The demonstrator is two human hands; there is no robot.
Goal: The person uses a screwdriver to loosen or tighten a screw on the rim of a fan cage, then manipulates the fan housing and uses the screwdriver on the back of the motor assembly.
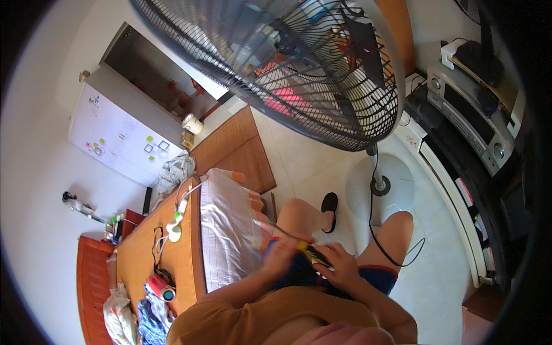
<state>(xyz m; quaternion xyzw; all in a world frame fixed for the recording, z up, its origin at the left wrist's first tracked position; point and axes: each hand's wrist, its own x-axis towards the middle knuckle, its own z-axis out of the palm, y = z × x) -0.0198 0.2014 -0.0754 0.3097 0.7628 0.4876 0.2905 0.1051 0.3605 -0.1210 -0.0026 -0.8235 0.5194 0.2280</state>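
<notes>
A yellow-and-black tool handle (312, 252) lies across my lap between my two hands. My right hand (341, 265) is closed around its black end. At the yellow end is my left hand (279, 259), smeared by motion, so its fingers cannot be made out. A thin, blurred dark line runs up and left from there; whether it belongs to the tool, I cannot tell. In front of me stands a pedestal fan with a black wire cage (345, 123) and a pale round base (397, 184); neither hand touches it.
A bed with a wooden mat (187, 253) is on my left, holding a power strip (183, 207), a red cylindrical speaker (160, 287) and clothes. The fan's black cord (376, 238) loops over my right leg. A media stand (451, 201) with a silver stereo (468, 118) is on the right.
</notes>
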